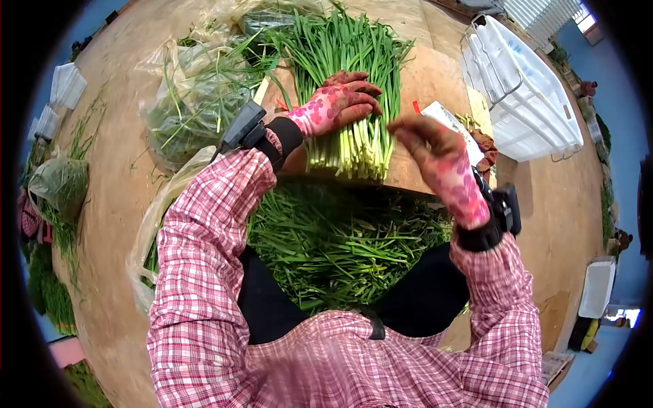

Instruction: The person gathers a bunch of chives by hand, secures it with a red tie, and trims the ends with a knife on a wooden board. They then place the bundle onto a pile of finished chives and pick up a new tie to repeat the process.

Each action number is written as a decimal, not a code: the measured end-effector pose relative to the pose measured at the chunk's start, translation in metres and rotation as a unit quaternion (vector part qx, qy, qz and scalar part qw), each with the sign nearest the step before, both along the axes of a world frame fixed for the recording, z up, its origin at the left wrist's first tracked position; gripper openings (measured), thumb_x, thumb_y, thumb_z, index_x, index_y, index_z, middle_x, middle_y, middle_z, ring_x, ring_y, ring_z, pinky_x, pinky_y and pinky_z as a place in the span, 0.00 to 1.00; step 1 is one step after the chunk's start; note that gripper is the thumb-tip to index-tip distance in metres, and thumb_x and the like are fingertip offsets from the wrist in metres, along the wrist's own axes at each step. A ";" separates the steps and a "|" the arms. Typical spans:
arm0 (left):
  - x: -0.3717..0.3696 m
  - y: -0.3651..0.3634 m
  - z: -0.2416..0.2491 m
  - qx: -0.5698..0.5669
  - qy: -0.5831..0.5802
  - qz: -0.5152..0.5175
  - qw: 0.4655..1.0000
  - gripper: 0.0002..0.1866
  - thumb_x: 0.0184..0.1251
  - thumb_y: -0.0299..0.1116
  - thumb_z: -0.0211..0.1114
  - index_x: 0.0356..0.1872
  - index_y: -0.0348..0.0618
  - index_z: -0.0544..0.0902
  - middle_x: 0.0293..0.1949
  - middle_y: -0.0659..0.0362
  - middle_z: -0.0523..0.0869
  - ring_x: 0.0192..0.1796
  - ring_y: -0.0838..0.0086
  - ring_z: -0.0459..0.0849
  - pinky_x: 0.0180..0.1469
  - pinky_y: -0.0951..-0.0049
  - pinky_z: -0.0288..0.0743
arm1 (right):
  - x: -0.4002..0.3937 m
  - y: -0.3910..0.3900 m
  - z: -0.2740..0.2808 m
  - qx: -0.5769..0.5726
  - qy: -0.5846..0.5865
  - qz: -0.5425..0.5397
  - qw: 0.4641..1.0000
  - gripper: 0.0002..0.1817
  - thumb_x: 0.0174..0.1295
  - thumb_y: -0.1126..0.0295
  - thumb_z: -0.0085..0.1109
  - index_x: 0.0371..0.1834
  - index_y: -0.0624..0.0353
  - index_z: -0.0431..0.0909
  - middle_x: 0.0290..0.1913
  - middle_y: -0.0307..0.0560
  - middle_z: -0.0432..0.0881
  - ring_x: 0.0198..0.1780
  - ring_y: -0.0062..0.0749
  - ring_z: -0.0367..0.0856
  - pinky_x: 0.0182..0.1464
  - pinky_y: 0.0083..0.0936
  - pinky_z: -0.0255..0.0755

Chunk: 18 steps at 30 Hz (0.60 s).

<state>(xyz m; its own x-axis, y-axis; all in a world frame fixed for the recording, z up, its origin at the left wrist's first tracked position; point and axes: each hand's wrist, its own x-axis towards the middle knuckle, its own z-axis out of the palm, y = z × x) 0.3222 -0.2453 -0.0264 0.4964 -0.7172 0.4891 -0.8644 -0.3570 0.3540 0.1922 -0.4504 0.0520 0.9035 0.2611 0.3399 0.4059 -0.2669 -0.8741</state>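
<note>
A thick bundle of garlic chives (pixel 340 51) lies on a wooden board (pixel 435 81), pale cut ends toward me. My left hand (pixel 340 102), in a pink patterned fingerless glove, lies across the stalks, its fingers curved over the bundle and its thumb hidden. Just right of the bundle is my right hand (pixel 432 149), similarly gloved. Its fingers are bent, slightly blurred, with a gap before the thumb; nothing shows between them. Loose green leaves (pixel 340 245) are heaped below the board, between my legs.
Clear plastic bags (pixel 194 102) of greens sit left of the board. A white box-like item (pixel 452 126) and a crumpled brown cloth (pixel 486 149) lie at its right. Beyond them stand stacked white plastic crates (pixel 520 88). Another bag of greens (pixel 60 187) is at far left.
</note>
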 end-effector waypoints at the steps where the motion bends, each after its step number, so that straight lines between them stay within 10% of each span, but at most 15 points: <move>1: 0.004 0.002 -0.004 -0.019 0.010 -0.005 1.000 0.14 0.74 0.40 0.53 0.48 0.47 0.83 0.62 0.59 0.77 0.73 0.57 0.62 0.73 0.55 0.52 | 0.014 -0.001 0.003 -0.053 -0.059 0.011 0.997 0.11 0.64 0.80 0.58 0.48 0.59 0.82 0.45 0.44 0.84 0.47 0.25 0.81 0.49 0.21 0.75; 5: 0.019 0.008 -0.017 -0.022 0.014 -0.030 0.999 0.19 0.78 0.42 0.43 0.57 0.51 0.80 0.64 0.63 0.76 0.74 0.62 0.61 0.75 0.57 0.49 | 0.027 0.015 -0.046 -0.121 -0.161 0.125 0.972 0.19 0.62 0.77 0.58 0.58 0.55 0.78 0.62 0.49 0.76 0.69 0.42 0.69 0.68 0.36 0.66; 7: 0.013 0.001 -0.007 0.074 0.084 0.024 0.993 0.27 0.80 0.51 0.31 0.63 0.55 0.76 0.66 0.69 0.74 0.76 0.66 0.57 0.77 0.55 0.36 | 0.017 0.024 -0.067 -0.295 -0.255 0.084 0.917 0.21 0.61 0.69 0.62 0.60 0.54 0.76 0.65 0.49 0.74 0.70 0.45 0.66 0.71 0.40 0.62; 9: 0.010 0.007 -0.006 0.002 0.176 -0.007 0.984 0.28 0.80 0.54 0.31 0.64 0.56 0.76 0.68 0.70 0.72 0.76 0.69 0.55 0.77 0.53 0.31 | 0.024 0.020 -0.048 -0.239 -0.189 0.111 0.946 0.14 0.64 0.67 0.59 0.51 0.58 0.82 0.57 0.48 0.81 0.69 0.49 0.68 0.72 0.41 0.57; 11: 0.023 0.003 -0.015 -0.087 0.275 -0.073 0.955 0.29 0.78 0.57 0.38 0.68 0.51 0.70 0.70 0.60 0.69 0.73 0.70 0.63 0.75 0.60 0.48 | 0.036 0.021 -0.019 -0.212 -0.239 0.123 0.940 0.11 0.65 0.68 0.58 0.47 0.58 0.84 0.54 0.48 0.83 0.67 0.48 0.70 0.69 0.41 0.62; 14: 0.005 0.016 0.019 -0.295 0.575 -0.130 0.752 0.29 0.76 0.50 0.51 0.71 0.44 0.66 0.68 0.52 0.70 0.69 0.69 0.69 0.72 0.66 0.59 | 0.053 0.044 -0.038 -0.240 -0.287 0.150 0.915 0.09 0.63 0.65 0.59 0.40 0.54 0.85 0.50 0.43 0.84 0.65 0.43 0.72 0.68 0.41 0.63; 17: 0.009 0.056 0.027 -0.379 0.255 0.124 0.881 0.24 0.72 0.44 0.60 0.61 0.37 0.76 0.51 0.52 0.85 0.52 0.71 0.83 0.57 0.73 0.75 | 0.057 0.047 -0.066 -0.270 -0.272 0.125 0.915 0.10 0.62 0.61 0.60 0.39 0.54 0.86 0.51 0.42 0.84 0.66 0.43 0.71 0.71 0.42 0.58; 18: 0.000 0.071 0.030 -0.404 0.321 0.193 0.834 0.20 0.72 0.43 0.60 0.54 0.36 0.79 0.44 0.55 0.86 0.45 0.73 0.84 0.49 0.74 0.77 | 0.056 0.048 -0.066 -0.268 -0.261 0.123 0.919 0.11 0.62 0.61 0.61 0.39 0.54 0.86 0.51 0.42 0.84 0.66 0.43 0.71 0.72 0.42 0.58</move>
<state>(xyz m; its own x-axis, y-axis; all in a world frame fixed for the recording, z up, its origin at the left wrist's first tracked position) 0.3222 -0.1739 0.0037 0.9599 -0.0075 0.2804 -0.2802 0.0147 0.9598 0.2480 -0.4023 -0.0136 0.5443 0.6925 0.4734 0.8389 -0.4460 -0.3121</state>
